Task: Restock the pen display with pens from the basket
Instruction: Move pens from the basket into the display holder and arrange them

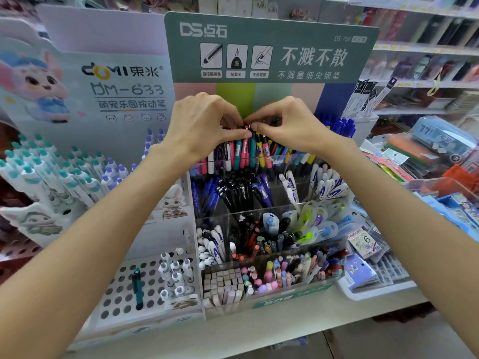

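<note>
Standing upright in the clear display (269,229), top row, colourful pens (243,154) point clip-end up. Header card (272,47) reads "DS-758"; neighbouring card (103,81) reads "DOMI DM-633". Left hand (204,123) and right hand (287,125) pinch pen tops, fingers curled.

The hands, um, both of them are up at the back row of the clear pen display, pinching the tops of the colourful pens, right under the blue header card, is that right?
Not quite: the header card is green, not blue. The head view shows the left hand and right hand pinching the tops of the colourful pens in the display's back row.
</note>
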Available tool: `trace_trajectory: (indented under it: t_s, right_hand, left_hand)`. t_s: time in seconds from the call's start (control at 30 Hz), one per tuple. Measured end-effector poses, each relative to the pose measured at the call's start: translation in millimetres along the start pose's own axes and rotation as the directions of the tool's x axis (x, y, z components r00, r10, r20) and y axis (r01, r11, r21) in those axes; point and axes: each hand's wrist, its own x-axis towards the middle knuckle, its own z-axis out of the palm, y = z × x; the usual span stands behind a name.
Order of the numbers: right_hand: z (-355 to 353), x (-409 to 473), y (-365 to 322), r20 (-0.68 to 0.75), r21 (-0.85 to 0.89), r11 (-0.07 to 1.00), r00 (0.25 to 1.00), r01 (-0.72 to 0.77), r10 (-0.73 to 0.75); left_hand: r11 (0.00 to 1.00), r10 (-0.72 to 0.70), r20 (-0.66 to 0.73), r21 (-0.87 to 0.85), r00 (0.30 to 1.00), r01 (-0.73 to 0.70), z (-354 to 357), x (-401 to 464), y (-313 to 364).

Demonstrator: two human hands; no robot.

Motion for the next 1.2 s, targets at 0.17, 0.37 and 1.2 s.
trace_trajectory:
  t_s: [0.17, 0.37, 1.2]
  right_hand:
    - [3, -8, -3, -0.057, -0.032, 0.999, 0.998, 0.024, -0.026]
    - [16, -2, -5, -0.161, -0.026, 1.000, 0.987, -0.005, 0.000]
    - [-8, -53, 29, -0.184, -0.083, 0.993, 0.981, -0.081, 0.065]
  left_hand:
    - [0.993, -0.080, 0.126, -0.072, 0.989, 0.089, -18, -5, -8]
    - [0.994, -0.107, 0.134, -0.014, 0.985, 0.110, -17, -6, -8]
    - [0.976, 0.160, -0.056, 0.155, 0.986, -0.150, 34, -2, 20]
